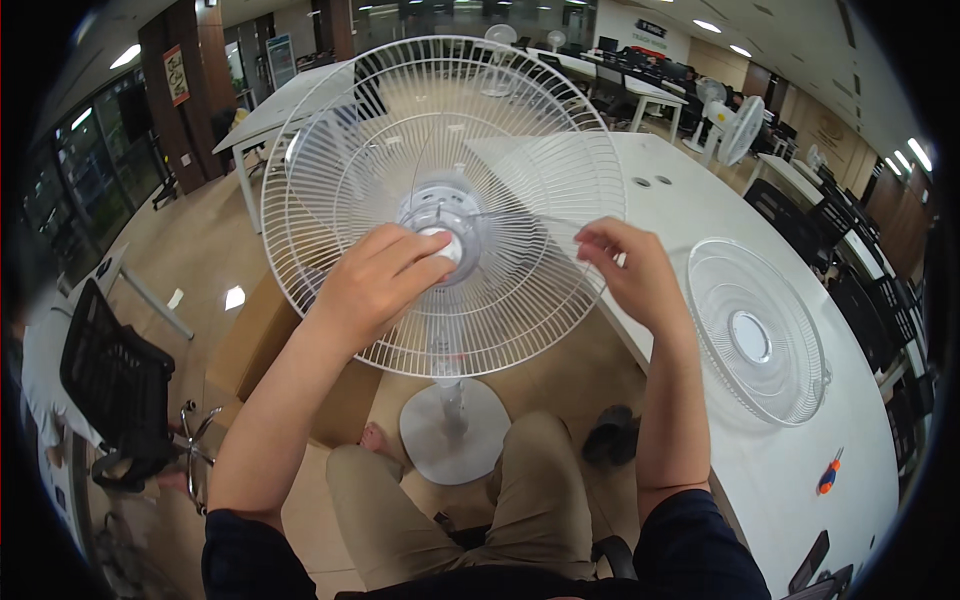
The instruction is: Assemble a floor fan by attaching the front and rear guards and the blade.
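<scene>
A white pedestal fan [440, 210] stands on the floor in front of the seated person, its round base [455, 430] between the person's knees and its wire rear grille [330, 200] facing the camera. At the centre of the grille sits the hub [440, 215] with a white round cap [447, 245] on the shaft. The left hand [375, 285] lies over the lower left part of the hub, its fingers [415, 255] curled and closed around the cap, thumb below it. A transparent fan blade [540, 190] is mounted on the hub and spreads to the right of it. The right hand [630, 275] is at the right edge of the grille, its fingers [598, 245] pinched shut on the outer rim of the blade; how firmly they grip cannot be told.

Right of the fan runs a white surface [700, 200]. On it, just right of the right hand's wrist, lies the loose front grille [755, 330], flat, with a plain round disc at its centre. Further from the fan along the same surface, towards the person, rests a small screwdriver [828, 473] with an orange and blue handle. Left of the fan's base stands a cardboard box [260, 340], and further left a black mesh chair [115, 385]. Behind the fan, across the room, more white fans [735, 125] stand on other tables.
</scene>
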`<action>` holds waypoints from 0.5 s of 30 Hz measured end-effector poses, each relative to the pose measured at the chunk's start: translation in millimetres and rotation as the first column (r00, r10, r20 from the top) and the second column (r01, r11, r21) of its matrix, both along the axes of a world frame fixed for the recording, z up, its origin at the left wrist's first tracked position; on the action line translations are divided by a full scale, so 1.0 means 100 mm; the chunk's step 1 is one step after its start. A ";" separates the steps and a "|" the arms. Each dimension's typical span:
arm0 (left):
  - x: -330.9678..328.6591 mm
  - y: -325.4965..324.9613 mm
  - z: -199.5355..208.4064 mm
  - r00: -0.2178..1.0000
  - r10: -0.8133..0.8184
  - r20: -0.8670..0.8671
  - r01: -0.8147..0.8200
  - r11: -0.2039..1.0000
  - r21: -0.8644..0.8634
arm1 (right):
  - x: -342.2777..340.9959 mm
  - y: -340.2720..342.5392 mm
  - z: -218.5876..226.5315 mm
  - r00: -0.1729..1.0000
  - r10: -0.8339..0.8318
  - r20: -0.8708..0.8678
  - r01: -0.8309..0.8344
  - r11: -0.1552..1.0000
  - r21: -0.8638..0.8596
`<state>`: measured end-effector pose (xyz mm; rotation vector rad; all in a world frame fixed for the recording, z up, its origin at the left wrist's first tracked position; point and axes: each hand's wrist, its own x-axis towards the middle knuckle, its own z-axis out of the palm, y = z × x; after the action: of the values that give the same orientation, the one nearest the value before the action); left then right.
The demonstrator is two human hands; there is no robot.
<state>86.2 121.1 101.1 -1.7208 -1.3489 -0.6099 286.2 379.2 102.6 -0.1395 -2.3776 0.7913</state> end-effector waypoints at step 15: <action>0.01 -0.01 -0.03 0.999 0.031 -0.017 -0.029 0.997 0.069 | -0.32 -0.93 -1.34 0.952 -0.121 -0.281 -0.039 0.863 -0.504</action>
<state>87.1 120.4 97.8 -1.6445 -1.3240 -0.6156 253.7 285.8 -31.0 -0.2619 -1.8269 1.3039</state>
